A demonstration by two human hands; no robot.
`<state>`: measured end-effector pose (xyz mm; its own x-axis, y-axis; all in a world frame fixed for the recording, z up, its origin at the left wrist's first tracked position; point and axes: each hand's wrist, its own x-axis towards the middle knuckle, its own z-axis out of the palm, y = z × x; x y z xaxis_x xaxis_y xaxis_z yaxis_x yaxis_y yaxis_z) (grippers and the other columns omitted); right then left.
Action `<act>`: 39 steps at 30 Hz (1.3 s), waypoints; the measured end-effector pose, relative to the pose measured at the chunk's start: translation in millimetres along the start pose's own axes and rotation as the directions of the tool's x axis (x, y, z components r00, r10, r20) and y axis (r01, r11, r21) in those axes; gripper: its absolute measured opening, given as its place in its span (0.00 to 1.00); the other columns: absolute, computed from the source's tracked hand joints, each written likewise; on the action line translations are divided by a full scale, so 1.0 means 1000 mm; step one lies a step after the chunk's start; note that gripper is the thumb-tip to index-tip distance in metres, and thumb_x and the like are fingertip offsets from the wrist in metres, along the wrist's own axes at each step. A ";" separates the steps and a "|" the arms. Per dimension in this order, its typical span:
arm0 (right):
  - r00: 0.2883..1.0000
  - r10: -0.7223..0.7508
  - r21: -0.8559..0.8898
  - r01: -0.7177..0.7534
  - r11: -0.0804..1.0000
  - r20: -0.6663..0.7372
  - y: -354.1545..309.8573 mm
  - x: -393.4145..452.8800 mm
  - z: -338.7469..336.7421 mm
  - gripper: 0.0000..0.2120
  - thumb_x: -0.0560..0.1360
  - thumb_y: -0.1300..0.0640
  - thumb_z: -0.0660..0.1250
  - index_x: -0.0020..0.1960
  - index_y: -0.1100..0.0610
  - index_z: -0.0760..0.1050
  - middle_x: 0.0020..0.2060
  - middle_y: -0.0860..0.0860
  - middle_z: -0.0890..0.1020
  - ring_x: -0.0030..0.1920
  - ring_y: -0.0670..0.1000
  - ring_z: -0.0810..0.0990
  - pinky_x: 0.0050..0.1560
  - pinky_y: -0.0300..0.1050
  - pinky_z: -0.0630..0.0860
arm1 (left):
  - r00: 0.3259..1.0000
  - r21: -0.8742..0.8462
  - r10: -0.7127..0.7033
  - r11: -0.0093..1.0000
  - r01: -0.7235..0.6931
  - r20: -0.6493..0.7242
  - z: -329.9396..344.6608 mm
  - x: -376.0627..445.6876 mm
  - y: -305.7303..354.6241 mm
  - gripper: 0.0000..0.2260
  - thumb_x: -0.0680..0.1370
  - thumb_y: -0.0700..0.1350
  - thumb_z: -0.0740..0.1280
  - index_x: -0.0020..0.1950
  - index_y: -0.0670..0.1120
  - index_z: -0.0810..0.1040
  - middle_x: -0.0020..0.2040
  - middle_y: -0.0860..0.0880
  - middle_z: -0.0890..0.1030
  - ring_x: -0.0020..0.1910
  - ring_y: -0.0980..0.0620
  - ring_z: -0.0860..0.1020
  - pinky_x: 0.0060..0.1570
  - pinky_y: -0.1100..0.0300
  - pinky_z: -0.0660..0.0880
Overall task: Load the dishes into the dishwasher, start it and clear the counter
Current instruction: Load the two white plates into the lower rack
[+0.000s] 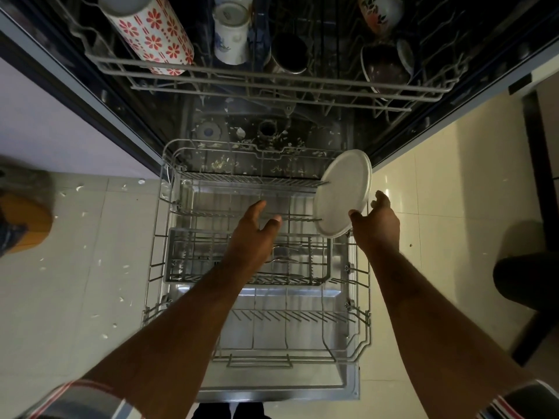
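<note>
The dishwasher stands open with its lower rack (157,267) pulled out over the door. My right hand (376,225) grips a round white plate (343,192) by its lower edge, holding it on edge over the rack's right back corner. My left hand (254,234) hovers open above the middle tines, fingers spread, holding nothing. A cutlery basket (187,255) sits in the rack with a few utensils in it. The upper rack (242,77) holds a red-flowered white tumbler (151,31), a white mug (231,34), a dark cup (289,54) and bowls at the right.
Food scraps litter the dishwasher floor (242,140) and the tiled floor at the left (99,261). An orange object (24,222) lies at the far left. A dark furniture leg (535,170) and a dark shape stand at the right.
</note>
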<state>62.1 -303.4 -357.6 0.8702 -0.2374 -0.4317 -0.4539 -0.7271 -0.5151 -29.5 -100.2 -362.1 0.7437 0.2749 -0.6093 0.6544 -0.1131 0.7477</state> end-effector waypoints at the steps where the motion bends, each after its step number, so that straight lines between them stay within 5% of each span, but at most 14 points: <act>1: 1.000 -0.020 -0.023 0.020 1.000 -0.007 -0.001 -0.003 -0.001 0.34 0.77 0.59 0.71 0.78 0.58 0.60 0.71 0.58 0.73 0.66 0.63 0.76 0.57 0.56 0.80 | 1.000 0.014 0.017 1.000 -0.017 -0.007 -0.001 -0.001 0.003 0.26 0.83 0.52 0.64 0.79 0.52 0.62 0.75 0.52 0.68 0.47 0.62 0.75 0.34 0.78 0.69; 5: 0.988 -0.151 -0.211 0.140 0.967 -0.037 -0.012 -0.022 0.000 0.38 0.72 0.56 0.73 0.77 0.57 0.59 0.72 0.58 0.69 0.71 0.62 0.69 0.60 0.64 0.79 | 0.997 0.091 0.072 0.993 -0.069 -0.026 -0.007 -0.006 0.009 0.28 0.82 0.54 0.64 0.80 0.53 0.60 0.79 0.50 0.63 0.75 0.48 0.66 0.63 0.59 0.68; 10: 0.942 -0.315 -0.475 0.329 0.816 0.111 -0.026 -0.059 0.010 0.42 0.76 0.53 0.69 0.81 0.56 0.49 0.80 0.58 0.56 0.79 0.62 0.56 0.72 0.62 0.68 | 0.987 0.289 0.161 0.945 -0.151 -0.011 -0.016 -0.013 0.011 0.33 0.81 0.58 0.63 0.82 0.50 0.54 0.82 0.47 0.55 0.80 0.46 0.55 0.77 0.45 0.58; 14: 0.892 -0.397 -0.527 0.449 0.722 0.216 -0.048 -0.092 0.016 0.40 0.78 0.51 0.66 0.82 0.56 0.46 0.82 0.57 0.48 0.81 0.61 0.47 0.77 0.62 0.59 | 0.979 0.474 0.204 0.862 -0.179 -0.002 -0.030 -0.029 0.016 0.36 0.81 0.62 0.60 0.83 0.51 0.47 0.83 0.51 0.44 0.81 0.46 0.42 0.78 0.41 0.49; 27: 0.752 -0.562 -0.501 0.653 0.568 0.344 -0.165 -0.234 -0.008 0.39 0.80 0.46 0.62 0.82 0.54 0.43 0.81 0.57 0.42 0.81 0.61 0.41 0.79 0.63 0.49 | 0.956 0.695 0.276 0.707 -0.131 -0.102 -0.150 -0.147 0.050 0.35 0.82 0.65 0.51 0.82 0.52 0.41 0.82 0.51 0.40 0.81 0.47 0.38 0.77 0.43 0.42; 33: 0.669 -0.656 -0.488 0.728 0.482 0.350 -0.237 -0.326 -0.006 0.36 0.83 0.44 0.55 0.82 0.54 0.39 0.81 0.57 0.37 0.80 0.59 0.35 0.79 0.62 0.42 | 0.927 0.693 0.323 0.713 -0.108 -0.188 -0.247 -0.214 0.064 0.34 0.81 0.66 0.49 0.82 0.53 0.41 0.82 0.53 0.39 0.80 0.50 0.37 0.77 0.45 0.41; 35: 0.646 -0.689 -0.499 0.738 0.454 0.329 -0.261 -0.360 0.005 0.34 0.83 0.46 0.53 0.82 0.56 0.43 0.81 0.58 0.41 0.81 0.60 0.39 0.79 0.63 0.45 | 0.917 0.688 0.331 0.719 -0.094 -0.221 -0.284 -0.237 0.063 0.34 0.82 0.66 0.48 0.82 0.53 0.41 0.82 0.53 0.39 0.80 0.50 0.37 0.77 0.45 0.40; 37: 0.614 -0.740 -0.510 0.746 0.429 0.276 -0.286 -0.402 0.019 0.33 0.79 0.46 0.54 0.80 0.58 0.57 0.80 0.61 0.56 0.80 0.63 0.55 0.75 0.66 0.60 | 0.903 0.684 0.339 0.726 -0.071 -0.266 -0.328 -0.264 0.057 0.34 0.82 0.66 0.48 0.82 0.53 0.41 0.82 0.53 0.38 0.80 0.50 0.36 0.77 0.45 0.39; 39: 0.580 -0.776 -0.502 0.762 0.408 0.250 -0.308 -0.439 0.035 0.34 0.73 0.47 0.65 0.76 0.59 0.68 0.76 0.61 0.67 0.76 0.63 0.66 0.68 0.66 0.70 | 0.888 0.695 0.343 0.718 -0.038 -0.305 -0.369 -0.289 0.048 0.34 0.81 0.67 0.47 0.82 0.53 0.40 0.82 0.53 0.38 0.80 0.50 0.36 0.78 0.45 0.39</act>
<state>-186.4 47.4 -35.4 0.8085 0.5874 -0.0360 0.5746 -0.8011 -0.1675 -263.9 166.9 -52.7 0.8433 0.4970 -0.2044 0.5364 -0.7550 0.3772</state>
